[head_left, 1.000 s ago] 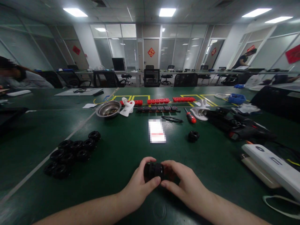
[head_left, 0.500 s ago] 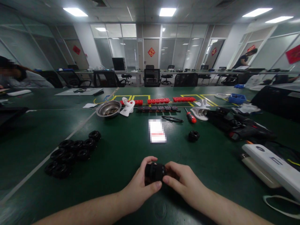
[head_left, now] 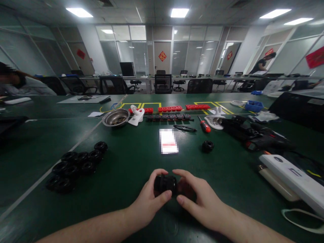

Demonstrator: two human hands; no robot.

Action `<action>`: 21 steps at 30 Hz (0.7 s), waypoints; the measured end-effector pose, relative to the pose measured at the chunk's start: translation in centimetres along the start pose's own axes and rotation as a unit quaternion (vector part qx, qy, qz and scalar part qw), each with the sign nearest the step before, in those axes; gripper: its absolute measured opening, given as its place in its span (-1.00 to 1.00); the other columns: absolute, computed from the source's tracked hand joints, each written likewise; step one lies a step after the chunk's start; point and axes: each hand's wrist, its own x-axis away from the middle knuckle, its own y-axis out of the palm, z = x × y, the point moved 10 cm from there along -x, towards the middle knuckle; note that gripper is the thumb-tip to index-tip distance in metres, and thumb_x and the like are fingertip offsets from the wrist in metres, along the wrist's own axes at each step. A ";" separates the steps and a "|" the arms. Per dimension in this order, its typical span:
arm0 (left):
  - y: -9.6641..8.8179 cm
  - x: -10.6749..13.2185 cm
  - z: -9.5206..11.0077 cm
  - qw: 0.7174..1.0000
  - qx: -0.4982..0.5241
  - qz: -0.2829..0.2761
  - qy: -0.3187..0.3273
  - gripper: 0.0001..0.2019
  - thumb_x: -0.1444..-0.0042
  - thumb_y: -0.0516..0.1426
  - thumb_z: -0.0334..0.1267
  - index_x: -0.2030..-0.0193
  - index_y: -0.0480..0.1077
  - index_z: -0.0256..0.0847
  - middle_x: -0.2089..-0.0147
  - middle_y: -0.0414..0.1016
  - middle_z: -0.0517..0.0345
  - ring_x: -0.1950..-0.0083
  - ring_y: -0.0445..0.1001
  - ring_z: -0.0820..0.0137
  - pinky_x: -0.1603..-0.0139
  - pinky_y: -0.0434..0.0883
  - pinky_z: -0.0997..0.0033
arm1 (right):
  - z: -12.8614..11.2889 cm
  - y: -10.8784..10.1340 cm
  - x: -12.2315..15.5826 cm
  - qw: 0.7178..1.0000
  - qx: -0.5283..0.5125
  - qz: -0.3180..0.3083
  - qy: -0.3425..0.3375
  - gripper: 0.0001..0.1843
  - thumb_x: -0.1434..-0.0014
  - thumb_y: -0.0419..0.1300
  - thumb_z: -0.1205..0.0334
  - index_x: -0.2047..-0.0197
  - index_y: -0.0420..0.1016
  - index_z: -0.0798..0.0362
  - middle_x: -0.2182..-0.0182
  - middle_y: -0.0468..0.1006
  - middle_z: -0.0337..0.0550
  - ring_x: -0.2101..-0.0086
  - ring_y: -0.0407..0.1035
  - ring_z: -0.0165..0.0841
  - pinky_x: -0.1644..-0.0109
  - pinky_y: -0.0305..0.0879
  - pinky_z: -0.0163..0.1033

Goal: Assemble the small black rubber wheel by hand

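Black part (head_left: 164,185) clear of rings (head_left: 81,157)

An office is doubling as a workshop: black chairs (head_left: 163,88) are standing by a desk (head_left: 146,77), ceiling lights (head_left: 179,13) are shining, glass walls (head_left: 180,57) are enclosing the room, and a screwdriver (head_left: 206,127) is lying on a green table (head_left: 131,148).
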 end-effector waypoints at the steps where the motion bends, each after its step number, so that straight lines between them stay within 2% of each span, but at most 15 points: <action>1: -0.1 0.1 -0.1 1.000 -0.006 0.004 -0.001 -0.57 0.04 0.15 -0.15 0.05 0.09 -0.12 0.16 0.26 0.15 0.14 0.29 0.34 0.17 0.27 0.35 | 0.4 0.0 -0.1 1.000 -0.008 0.002 0.016 -0.58 -0.09 0.05 0.16 -0.04 0.14 0.03 0.41 0.43 -0.22 0.47 0.30 -0.41 0.41 0.22 -0.31; 4: -0.1 0.2 -0.3 1.000 -0.019 -0.001 -0.004 -0.55 0.04 0.15 -0.15 0.04 0.08 -0.11 0.15 0.24 0.15 0.13 0.29 0.33 0.14 0.26 0.32 | 1.0 0.2 -0.3 0.999 -0.014 -0.008 0.048 -0.75 -0.15 -0.01 0.16 0.12 0.28 0.05 0.45 0.44 -0.21 0.47 0.31 -0.42 0.41 0.22 -0.32; 6: 0.1 0.3 -0.3 1.000 -0.021 -0.016 -0.004 -0.54 0.05 0.15 -0.13 0.03 0.07 -0.11 0.14 0.24 0.13 0.11 0.29 0.30 0.12 0.25 0.30 | 0.9 0.4 -0.4 0.999 -0.011 -0.015 0.049 -0.78 -0.13 0.03 0.17 0.17 0.32 0.06 0.43 0.46 -0.19 0.45 0.32 -0.41 0.40 0.24 -0.32; 11: 0.0 0.2 0.1 0.999 -0.036 -0.017 -0.005 -0.51 0.06 0.12 -0.02 0.02 0.09 -0.15 0.18 0.27 0.11 0.15 0.31 0.28 0.18 0.27 0.30 | 0.0 0.5 -0.4 0.998 0.057 -0.008 -0.004 -0.65 -0.02 0.17 0.18 0.11 0.30 0.08 0.31 0.47 -0.11 0.34 0.35 -0.32 0.29 0.29 -0.23; 15: -0.4 0.1 0.2 0.997 -0.070 0.010 -0.010 -0.59 0.06 0.14 -0.10 0.09 0.14 -0.17 0.23 0.26 0.16 0.20 0.30 0.33 0.21 0.27 0.34 | -0.7 0.5 0.0 0.994 0.096 0.011 -0.057 -0.63 -0.02 0.17 0.21 0.07 0.26 0.08 0.23 0.45 -0.07 0.24 0.33 -0.28 0.19 0.27 -0.18; 19: 0.1 0.1 0.4 0.999 -0.052 -0.005 0.005 -0.58 0.05 0.14 -0.14 0.06 0.12 -0.16 0.20 0.27 0.15 0.17 0.29 0.32 0.18 0.27 0.32 | -0.1 0.4 0.0 0.997 0.071 0.007 -0.017 -0.43 0.10 0.26 0.10 0.02 0.19 0.03 0.20 0.43 -0.10 0.25 0.33 -0.28 0.21 0.26 -0.20; 21: 0.0 0.2 0.2 0.999 -0.044 -0.003 0.004 -0.55 0.05 0.14 -0.14 0.04 0.09 -0.14 0.18 0.26 0.13 0.15 0.29 0.30 0.16 0.26 0.31 | 0.5 0.6 -0.2 0.999 0.037 -0.011 0.023 -0.49 0.05 0.21 0.05 0.05 0.20 0.03 0.29 0.45 -0.15 0.35 0.34 -0.32 0.31 0.26 -0.26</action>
